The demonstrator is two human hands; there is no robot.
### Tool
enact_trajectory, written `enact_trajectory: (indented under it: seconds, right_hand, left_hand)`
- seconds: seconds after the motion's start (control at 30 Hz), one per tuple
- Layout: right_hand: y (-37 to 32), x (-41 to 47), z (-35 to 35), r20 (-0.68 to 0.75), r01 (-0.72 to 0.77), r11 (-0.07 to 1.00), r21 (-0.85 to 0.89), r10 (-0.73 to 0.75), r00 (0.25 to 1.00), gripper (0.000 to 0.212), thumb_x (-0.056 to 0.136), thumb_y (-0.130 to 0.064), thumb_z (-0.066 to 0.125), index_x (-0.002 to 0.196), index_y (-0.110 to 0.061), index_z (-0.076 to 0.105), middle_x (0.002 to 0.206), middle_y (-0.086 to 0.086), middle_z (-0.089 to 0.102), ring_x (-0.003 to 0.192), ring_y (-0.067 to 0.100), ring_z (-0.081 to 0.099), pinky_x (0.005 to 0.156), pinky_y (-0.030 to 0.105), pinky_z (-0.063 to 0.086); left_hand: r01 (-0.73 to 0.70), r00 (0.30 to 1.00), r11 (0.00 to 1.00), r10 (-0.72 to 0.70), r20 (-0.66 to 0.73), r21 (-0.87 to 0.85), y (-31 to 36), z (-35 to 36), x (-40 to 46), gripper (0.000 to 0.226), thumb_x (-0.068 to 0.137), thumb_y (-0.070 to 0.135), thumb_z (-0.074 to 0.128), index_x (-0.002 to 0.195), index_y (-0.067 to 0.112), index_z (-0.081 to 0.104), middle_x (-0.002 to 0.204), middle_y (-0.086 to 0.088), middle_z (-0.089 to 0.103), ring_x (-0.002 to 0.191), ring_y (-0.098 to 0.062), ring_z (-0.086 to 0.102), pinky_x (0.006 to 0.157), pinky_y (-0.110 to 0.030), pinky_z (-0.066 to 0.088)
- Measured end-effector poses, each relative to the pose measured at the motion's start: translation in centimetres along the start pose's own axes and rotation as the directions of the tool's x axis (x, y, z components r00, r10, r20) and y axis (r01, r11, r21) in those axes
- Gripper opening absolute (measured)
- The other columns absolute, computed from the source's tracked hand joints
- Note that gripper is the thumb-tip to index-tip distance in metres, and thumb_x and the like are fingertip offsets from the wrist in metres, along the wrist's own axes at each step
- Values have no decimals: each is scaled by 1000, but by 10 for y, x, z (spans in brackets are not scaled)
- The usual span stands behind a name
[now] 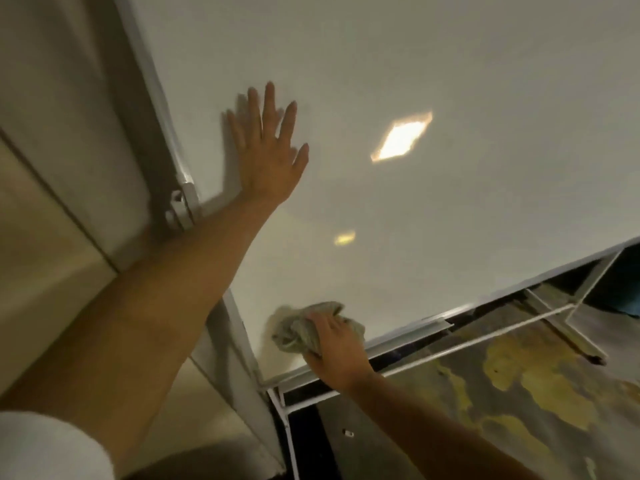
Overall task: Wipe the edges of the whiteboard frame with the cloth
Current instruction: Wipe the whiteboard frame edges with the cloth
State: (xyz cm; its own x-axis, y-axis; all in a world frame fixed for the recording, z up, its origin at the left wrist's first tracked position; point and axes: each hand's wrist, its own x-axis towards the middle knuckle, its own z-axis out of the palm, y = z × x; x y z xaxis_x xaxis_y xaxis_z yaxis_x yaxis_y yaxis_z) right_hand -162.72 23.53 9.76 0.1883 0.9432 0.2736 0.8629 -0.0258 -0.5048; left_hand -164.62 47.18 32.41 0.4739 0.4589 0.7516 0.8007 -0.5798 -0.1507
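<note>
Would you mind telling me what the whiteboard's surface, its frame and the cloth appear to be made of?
Whiteboard surface: glossy, probably coated; it mirrors lights. Frame: likely pale metal, thin with bright glints. Cloth: soft woven fabric, crumpled into folds.

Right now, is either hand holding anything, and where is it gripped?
The right hand grips the bunched cloth over its middle, near the whiteboard bottom edge. The left hand holds nothing, flat on the board.

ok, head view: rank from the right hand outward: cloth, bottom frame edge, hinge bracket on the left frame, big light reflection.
1. cloth: gripped in the right hand, low on the board.
2. bottom frame edge: just below and right of that hand.
3. big light reflection: up the board, right of the left hand.
4. hinge bracket: on the left frame; too close to call against 3.
</note>
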Motion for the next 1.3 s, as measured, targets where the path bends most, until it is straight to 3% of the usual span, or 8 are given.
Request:
enact_trajectory:
  seconds: [0.1, 0.3, 0.43, 0.5, 0.63, 0.8, 1.0, 1.3]
  right_hand:
    - [-3, -2, 21, 28, 77, 997, -20, -77, 997, 66, 75, -30, 66, 137, -14, 50, 133, 8, 58, 116, 34, 57, 92, 48, 50]
    - [-9, 3, 33, 35, 178, 981, -74, -175, 984, 77, 79, -31, 59, 150, -32, 28, 158, 7, 36, 136, 36, 44, 96, 50, 47]
    - [-25, 8, 50, 183, 263, 958, -118, -240, 953, 67, 74, -31, 47, 141, -32, 43, 155, 2, 39, 135, 32, 46, 98, 55, 45]
    - [-26, 9, 61, 271, 312, 943, -113, -273, 923, 67, 74, -29, 53, 139, -36, 43, 155, -2, 36, 136, 28, 43, 100, 54, 43]
    - [-27, 11, 70, 351, 347, 929, -124, -286, 892, 70, 70, -25, 70, 134, -37, 46, 150, -3, 40, 124, 22, 48, 94, 45, 45]
    - [-7, 12, 65, 425, 463, 868, -181, -355, 833, 50, 72, -26, 66, 121, -30, 53, 131, -1, 54, 105, 26, 60, 81, 43, 52]
    - [19, 13, 50, 514, 470, 865, -175, -327, 793, 37, 80, -20, 62, 116, -20, 56, 112, 12, 64, 96, 37, 66, 75, 48, 56]
    - [61, -1, 43, 463, 488, 843, -228, -347, 816, 30, 77, -39, 52, 106, -38, 61, 85, -6, 68, 71, 20, 70, 49, 30, 55]
  left_hand:
    - [-26, 999, 1000, 26, 28, 12, -1, 13, -28, 73, 108, 63, 18, 169, 24, 11, 177, -17, 6, 162, -46, 8, 126, -72, 16]
    - [-39, 999, 999, 40, -19, 18, -9, 26, -30, 76, 108, 68, 16, 170, 25, 3, 177, -16, 4, 162, -47, 6, 128, -72, 10]
    - [-91, 994, 996, 92, -51, 19, -9, 34, -25, 75, 107, 71, 15, 169, 31, -1, 179, -8, 2, 161, -50, 8, 127, -71, 11]
    - [-90, 993, 995, 93, -75, 37, -9, 38, -19, 73, 107, 71, 16, 169, 35, 0, 179, -5, 3, 160, -52, 11, 126, -72, 16]
    - [-15, 995, 1000, 16, -95, 9, -10, 36, 1, 69, 107, 70, 15, 168, 38, 6, 179, -4, 6, 159, -54, 12, 125, -75, 14]
    - [53, 992, 999, -53, -113, -4, -3, 36, 9, 69, 107, 71, 13, 168, 37, 12, 178, -3, 13, 160, -52, 14, 124, -76, 14]
    - [96, 992, 995, -94, -84, 20, 9, 34, 11, 70, 107, 71, 12, 167, 37, 18, 177, -3, 17, 160, -52, 14, 124, -76, 13]
    - [132, 991, 984, -128, -44, 115, 20, 23, 11, 70, 105, 72, 17, 167, 38, 21, 176, -2, 21, 160, -50, 17, 124, -74, 14]
